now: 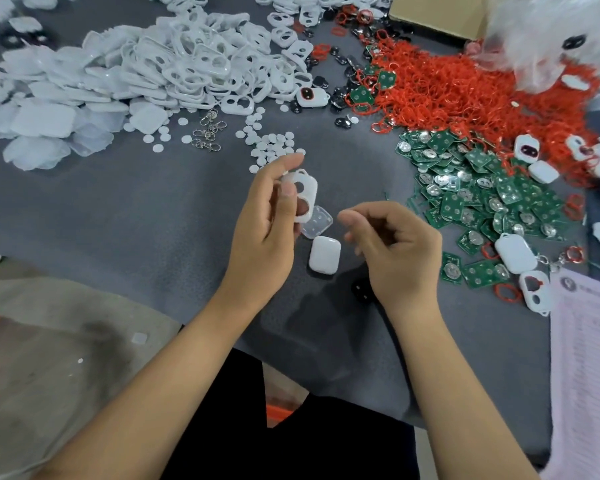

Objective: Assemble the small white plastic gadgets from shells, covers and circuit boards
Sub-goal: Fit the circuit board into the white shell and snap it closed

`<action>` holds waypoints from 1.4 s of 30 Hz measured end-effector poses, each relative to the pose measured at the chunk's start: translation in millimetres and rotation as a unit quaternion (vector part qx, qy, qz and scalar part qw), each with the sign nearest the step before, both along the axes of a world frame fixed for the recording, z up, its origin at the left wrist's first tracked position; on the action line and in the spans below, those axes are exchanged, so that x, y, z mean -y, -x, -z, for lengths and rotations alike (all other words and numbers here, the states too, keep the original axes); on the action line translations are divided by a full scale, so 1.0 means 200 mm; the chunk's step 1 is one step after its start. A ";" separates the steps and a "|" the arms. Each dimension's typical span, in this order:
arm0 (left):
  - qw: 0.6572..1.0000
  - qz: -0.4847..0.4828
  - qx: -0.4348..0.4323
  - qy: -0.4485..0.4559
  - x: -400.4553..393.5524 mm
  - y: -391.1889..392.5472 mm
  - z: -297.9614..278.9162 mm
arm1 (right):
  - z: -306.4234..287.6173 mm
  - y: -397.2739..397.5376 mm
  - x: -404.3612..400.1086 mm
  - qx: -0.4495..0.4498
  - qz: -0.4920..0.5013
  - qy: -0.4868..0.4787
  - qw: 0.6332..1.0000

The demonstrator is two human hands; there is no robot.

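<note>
My left hand (267, 220) holds a white shell with two round holes (307, 195) upright between thumb and fingers above the grey table. Just below it a translucent cover (318, 224) lies on the mat, and a closed white gadget (324, 254) lies in front of that. My right hand (392, 244) hovers to the right of them with fingers curled inward; I cannot see anything in it. A small black part (361, 289) lies under its wrist. Green circuit boards (478, 202) are heaped to the right.
White shells (194, 64) and translucent covers (49, 119) pile at the back left. Small white discs (271, 147) and metal clasps (208, 133) lie mid-table. Red rings (465, 91) spread at the back right beside a plastic bag (551, 36). Finished gadgets (515, 252) and a paper sheet (586, 341) sit right.
</note>
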State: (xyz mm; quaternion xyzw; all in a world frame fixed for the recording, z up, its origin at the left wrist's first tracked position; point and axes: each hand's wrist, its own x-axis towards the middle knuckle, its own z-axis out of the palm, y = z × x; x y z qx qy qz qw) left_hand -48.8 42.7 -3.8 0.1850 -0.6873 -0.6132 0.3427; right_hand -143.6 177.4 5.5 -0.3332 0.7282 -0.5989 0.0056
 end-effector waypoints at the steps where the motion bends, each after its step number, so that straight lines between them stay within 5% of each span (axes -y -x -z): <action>1: 1.000 0.007 0.005 0.000 0.00 0.00 0.00 | 0.00 0.00 0.00 0.014 0.003 0.009 1.000; 11: 0.994 0.034 0.082 0.070 0.00 0.00 0.01 | 0.04 0.02 0.00 -0.023 0.028 -0.031 0.999; 18: 0.995 0.011 -0.023 -0.098 -0.02 0.01 0.00 | 0.06 0.05 -0.02 -0.129 0.109 -0.202 0.965; 23: 0.993 -0.070 -0.043 -0.085 0.02 0.00 0.01 | 0.08 0.07 -0.02 -0.180 0.114 -0.272 0.939; 27: 0.984 -0.091 -0.069 -0.138 0.04 0.01 0.00 | 0.07 0.04 0.01 -0.230 0.131 -0.232 0.936; 30: 0.971 -0.096 -0.085 -0.203 0.05 0.02 0.00 | 0.05 -0.01 0.08 -0.283 0.027 -0.172 0.943; 35: 0.972 -0.094 -0.055 -0.210 0.06 0.01 -0.01 | 0.06 -0.06 0.16 -0.336 -0.105 -0.225 0.909; 42: 0.983 -0.092 -0.041 -0.153 0.05 0.00 -0.03 | 0.06 -0.03 0.12 -0.303 -0.047 -0.175 0.936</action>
